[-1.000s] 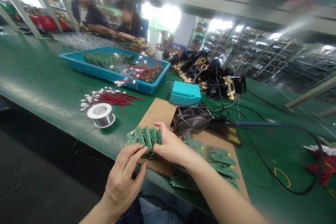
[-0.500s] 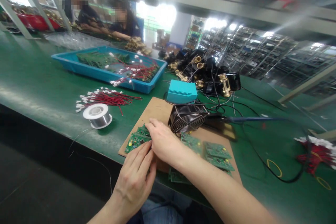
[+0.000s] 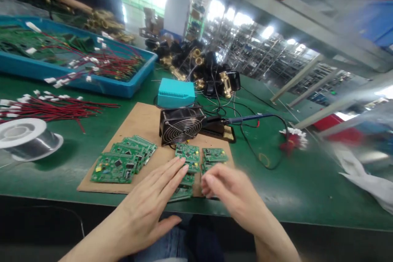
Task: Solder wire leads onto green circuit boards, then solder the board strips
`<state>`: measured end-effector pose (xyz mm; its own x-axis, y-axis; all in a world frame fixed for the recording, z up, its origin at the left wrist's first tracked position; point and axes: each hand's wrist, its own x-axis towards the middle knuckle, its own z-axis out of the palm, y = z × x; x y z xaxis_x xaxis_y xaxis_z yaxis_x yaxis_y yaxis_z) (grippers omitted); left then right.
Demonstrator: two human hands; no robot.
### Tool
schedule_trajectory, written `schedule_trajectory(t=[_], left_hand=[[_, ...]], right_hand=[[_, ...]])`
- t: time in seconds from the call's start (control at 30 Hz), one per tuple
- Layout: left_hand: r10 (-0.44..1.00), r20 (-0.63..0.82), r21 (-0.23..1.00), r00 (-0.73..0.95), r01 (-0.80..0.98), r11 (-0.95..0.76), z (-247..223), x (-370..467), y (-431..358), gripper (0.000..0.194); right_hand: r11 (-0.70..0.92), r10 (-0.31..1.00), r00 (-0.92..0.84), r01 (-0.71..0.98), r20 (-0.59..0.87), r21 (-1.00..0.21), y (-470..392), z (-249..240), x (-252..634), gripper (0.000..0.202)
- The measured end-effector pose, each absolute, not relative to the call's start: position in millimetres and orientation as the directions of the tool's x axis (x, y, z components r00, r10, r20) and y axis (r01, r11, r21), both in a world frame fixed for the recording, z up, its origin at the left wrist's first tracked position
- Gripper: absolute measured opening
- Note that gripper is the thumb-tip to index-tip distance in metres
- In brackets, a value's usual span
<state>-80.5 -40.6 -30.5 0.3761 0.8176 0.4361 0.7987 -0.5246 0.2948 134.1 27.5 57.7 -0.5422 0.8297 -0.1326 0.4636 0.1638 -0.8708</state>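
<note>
My left hand is open, its fingers stretched over the middle column of green circuit boards and partly hiding it. Beside it, my right hand has its fingers curled at the right column of boards; whether it grips one is hidden. Overlapping boards lie on the left part of the brown cardboard. Behind the columns stands a black fan with a wire grille.
A solder spool and red wires with white connectors lie left. Behind are a blue tray, a teal box and brass-fitted parts. A soldering iron lies right of the fan. Another person's arm shows at back left.
The view has turned right and come closer. Both hands have left the left boards and moved right, apart from each other, to the middle and right columns. The left boards are now uncovered.
</note>
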Motion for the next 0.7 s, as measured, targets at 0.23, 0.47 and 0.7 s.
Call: schedule_trajectory(t=[0.23, 0.47, 0.7], left_hand=[[0.814, 0.397, 0.207, 0.424, 0.823, -0.529, -34.6, -75.8, -8.2, 0.084], [0.766, 0.481, 0.022, 0.426, 0.868, -0.497, -28.9, -60.4, -37.6, 0.064], [0.803, 0.553, 0.102, 0.221, 0.939, -0.329, -25.1, -50.8, -56.4, 0.057]], right_hand=[[-0.345, 0.745, -0.430, 0.407, -0.511, -0.846, -24.7, -0.9, 146.4, 0.043], [-0.573, 0.731, -0.508, -0.094, -0.455, -0.814, -37.3, -22.7, 129.6, 0.064], [-0.339, 0.847, -0.454, -0.064, -0.275, -0.938, -24.2, 5.0, 109.7, 0.034]])
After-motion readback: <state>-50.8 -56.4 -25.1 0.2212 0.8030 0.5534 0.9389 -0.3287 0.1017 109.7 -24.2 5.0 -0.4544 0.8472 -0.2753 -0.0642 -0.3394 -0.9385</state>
